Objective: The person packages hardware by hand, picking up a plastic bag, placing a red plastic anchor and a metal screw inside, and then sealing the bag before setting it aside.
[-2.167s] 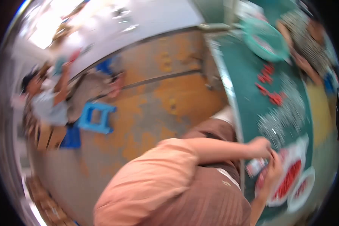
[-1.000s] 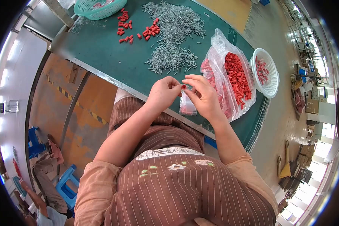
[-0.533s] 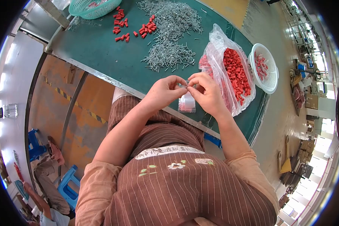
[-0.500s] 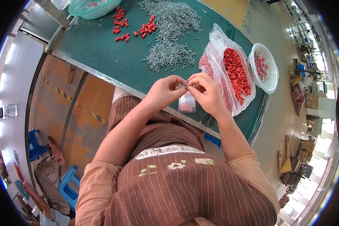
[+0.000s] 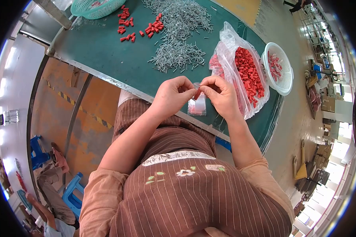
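Basket point(image 5: 95, 12), mint, perforated; red tubular caps point(image 5: 126, 37), loose; slim grey metal pins point(image 5: 178, 55), heaped. Left hand point(image 5: 175, 95) and right hand point(image 5: 222, 97), close together, both pinch one red cap point(image 5: 197, 94). Crinkled clear sack point(image 5: 228, 37) beyond. Pinched cap now shows; earlier, fingers mostly hid it.

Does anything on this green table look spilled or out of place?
Possibly the loose red pieces: they lie scattered beside the metal pins, away from the plastic bag holding many more. Nothing looks clearly damaged.
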`<action>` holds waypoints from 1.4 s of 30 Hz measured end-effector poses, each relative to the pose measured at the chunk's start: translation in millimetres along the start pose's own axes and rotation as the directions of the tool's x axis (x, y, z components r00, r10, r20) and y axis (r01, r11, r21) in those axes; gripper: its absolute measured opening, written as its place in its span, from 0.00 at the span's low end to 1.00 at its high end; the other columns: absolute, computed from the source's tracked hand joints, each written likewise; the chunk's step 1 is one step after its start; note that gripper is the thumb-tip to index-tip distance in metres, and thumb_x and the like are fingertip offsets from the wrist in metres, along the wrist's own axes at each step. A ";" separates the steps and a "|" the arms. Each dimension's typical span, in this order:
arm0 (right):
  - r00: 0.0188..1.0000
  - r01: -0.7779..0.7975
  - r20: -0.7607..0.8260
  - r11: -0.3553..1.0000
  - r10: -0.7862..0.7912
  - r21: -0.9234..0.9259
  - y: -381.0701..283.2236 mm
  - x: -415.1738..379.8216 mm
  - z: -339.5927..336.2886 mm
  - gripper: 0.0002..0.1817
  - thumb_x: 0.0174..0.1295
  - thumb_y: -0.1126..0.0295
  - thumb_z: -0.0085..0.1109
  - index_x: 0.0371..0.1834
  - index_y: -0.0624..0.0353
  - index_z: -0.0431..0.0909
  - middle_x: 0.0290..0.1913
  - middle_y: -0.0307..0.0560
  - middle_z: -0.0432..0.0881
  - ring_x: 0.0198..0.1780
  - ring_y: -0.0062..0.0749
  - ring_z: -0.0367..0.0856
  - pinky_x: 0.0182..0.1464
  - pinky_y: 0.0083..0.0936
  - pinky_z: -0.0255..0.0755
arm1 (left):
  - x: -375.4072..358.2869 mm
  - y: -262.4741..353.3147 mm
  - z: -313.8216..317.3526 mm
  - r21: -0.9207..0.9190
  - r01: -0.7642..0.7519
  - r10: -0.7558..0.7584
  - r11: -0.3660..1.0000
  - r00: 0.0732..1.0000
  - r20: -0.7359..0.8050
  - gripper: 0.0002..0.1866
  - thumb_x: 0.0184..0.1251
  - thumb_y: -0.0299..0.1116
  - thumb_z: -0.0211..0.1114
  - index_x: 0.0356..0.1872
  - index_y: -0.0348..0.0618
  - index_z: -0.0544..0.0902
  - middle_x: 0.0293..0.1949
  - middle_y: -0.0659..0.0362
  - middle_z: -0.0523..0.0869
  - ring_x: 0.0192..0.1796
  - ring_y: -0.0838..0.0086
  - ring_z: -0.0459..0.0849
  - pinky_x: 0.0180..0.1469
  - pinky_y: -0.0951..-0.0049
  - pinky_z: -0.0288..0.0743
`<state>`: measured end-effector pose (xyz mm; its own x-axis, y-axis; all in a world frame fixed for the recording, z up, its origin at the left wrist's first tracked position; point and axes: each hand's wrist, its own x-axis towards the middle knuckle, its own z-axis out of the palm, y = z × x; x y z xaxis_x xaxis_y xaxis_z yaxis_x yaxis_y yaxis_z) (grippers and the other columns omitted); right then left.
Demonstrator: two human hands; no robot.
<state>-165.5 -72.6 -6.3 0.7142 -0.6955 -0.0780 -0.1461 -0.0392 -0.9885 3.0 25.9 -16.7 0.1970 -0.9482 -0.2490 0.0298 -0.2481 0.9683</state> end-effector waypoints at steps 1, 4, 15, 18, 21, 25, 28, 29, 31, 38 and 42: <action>1.000 0.012 -0.014 1.000 -0.012 0.016 -1.1 -0.4 0.6 0.05 0.63 0.80 0.61 0.41 0.63 0.78 0.37 0.40 0.82 0.39 0.22 0.83 0.43 0.19 0.76 | 0.5 -0.4 1.1 -0.020 -0.009 0.009 1.000 1.000 0.003 0.06 0.66 0.30 0.67 0.37 0.37 0.82 0.30 0.67 0.83 0.33 0.87 0.76 0.36 0.82 0.71; 0.998 0.050 -0.046 0.999 -0.051 -0.019 -7.1 -1.8 2.5 0.07 0.62 0.81 0.62 0.43 0.63 0.78 0.36 0.40 0.83 0.39 0.22 0.83 0.43 0.19 0.76 | -0.8 3.6 3.8 -0.184 -0.033 0.032 0.982 0.999 -0.008 0.07 0.67 0.30 0.67 0.39 0.38 0.82 0.32 0.67 0.83 0.33 0.87 0.76 0.37 0.84 0.70; 0.994 0.034 -0.097 0.987 -0.050 -0.160 -10.0 -4.1 0.1 0.14 0.61 0.83 0.61 0.50 0.61 0.77 0.38 0.36 0.80 0.39 0.15 0.78 0.42 0.15 0.73 | 0.5 4.6 5.2 -0.324 0.012 -0.029 0.946 0.999 -0.046 0.06 0.67 0.32 0.67 0.38 0.42 0.83 0.28 0.68 0.81 0.23 0.88 0.70 0.23 0.84 0.62; 0.992 0.017 -0.118 0.985 -0.038 -0.171 -15.3 -4.2 1.5 0.13 0.61 0.82 0.60 0.49 0.61 0.77 0.36 0.38 0.81 0.38 0.17 0.79 0.43 0.19 0.75 | -0.4 4.2 7.1 -0.218 -0.024 0.003 0.976 0.995 -0.096 0.05 0.65 0.32 0.67 0.36 0.42 0.83 0.27 0.68 0.80 0.23 0.87 0.70 0.23 0.84 0.61; 0.992 0.027 -0.117 0.971 -0.056 -0.238 -19.1 -6.8 6.8 0.12 0.63 0.80 0.57 0.49 0.60 0.76 0.35 0.37 0.79 0.39 0.19 0.79 0.44 0.22 0.76 | 3.1 3.0 6.9 -0.099 0.012 -0.026 0.995 0.989 -0.145 0.05 0.63 0.27 0.68 0.33 0.34 0.84 0.32 0.65 0.84 0.36 0.84 0.79 0.39 0.80 0.75; 0.995 0.060 -0.071 0.982 -0.074 -0.177 -24.9 -4.3 0.1 0.11 0.62 0.78 0.61 0.47 0.61 0.76 0.36 0.39 0.80 0.39 0.20 0.79 0.45 0.20 0.74 | 6.3 3.2 9.9 -0.247 0.033 -0.070 0.968 0.987 -0.144 0.02 0.64 0.26 0.68 0.34 0.40 0.83 0.25 0.69 0.80 0.23 0.89 0.71 0.23 0.86 0.61; 0.977 0.188 -0.041 0.936 -0.210 -0.298 -22.9 -3.0 -6.6 0.12 0.60 0.78 0.62 0.47 0.61 0.77 0.36 0.42 0.80 0.39 0.25 0.80 0.44 0.23 0.75 | 6.3 3.7 10.7 -0.270 0.015 -0.046 0.963 0.993 -0.109 0.01 0.66 0.25 0.66 0.35 0.40 0.83 0.25 0.69 0.80 0.23 0.90 0.71 0.23 0.85 0.61; 0.972 0.204 -0.050 0.933 -0.229 -0.298 -23.8 -2.6 -5.7 0.12 0.59 0.78 0.62 0.46 0.61 0.77 0.35 0.43 0.80 0.38 0.27 0.80 0.43 0.24 0.74 | 7.1 3.6 10.9 -0.272 0.015 -0.043 0.962 0.994 -0.096 0.01 0.66 0.25 0.66 0.36 0.39 0.83 0.26 0.68 0.81 0.24 0.89 0.72 0.23 0.86 0.62; 0.965 0.222 -0.071 0.930 -0.252 -0.293 -25.1 -5.2 -2.1 0.12 0.58 0.79 0.63 0.45 0.62 0.76 0.34 0.45 0.79 0.36 0.31 0.79 0.40 0.28 0.74 | 7.1 6.1 15.6 -0.268 -0.004 -0.017 0.964 0.997 -0.076 0.02 0.66 0.24 0.66 0.37 0.38 0.83 0.29 0.67 0.83 0.26 0.89 0.74 0.25 0.86 0.64; 0.988 0.129 -0.040 0.951 -0.146 -0.281 -29.3 -12.4 -7.3 0.10 0.60 0.78 0.62 0.45 0.61 0.78 0.37 0.44 0.81 0.41 0.27 0.82 0.43 0.27 0.76 | 9.8 4.9 24.5 -0.221 -0.057 0.046 0.974 0.998 -0.053 0.02 0.65 0.23 0.67 0.36 0.38 0.84 0.28 0.65 0.83 0.23 0.88 0.73 0.23 0.85 0.62; 0.954 0.185 -0.115 0.845 -0.276 -0.502 -42.1 -14.0 -40.8 0.07 0.60 0.76 0.62 0.41 0.61 0.79 0.38 0.46 0.82 0.41 0.31 0.83 0.43 0.27 0.75 | 11.9 8.0 25.4 -0.304 0.047 -0.054 0.952 0.998 -0.013 0.04 0.69 0.27 0.64 0.40 0.39 0.81 0.25 0.65 0.79 0.17 0.87 0.66 0.18 0.84 0.57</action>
<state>-197.3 -90.5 41.6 0.6435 -0.7350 0.2137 -0.3352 -0.5216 -0.7846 -19.3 7.6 -12.4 0.2082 -0.9309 -0.3003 0.3354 -0.2205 0.9159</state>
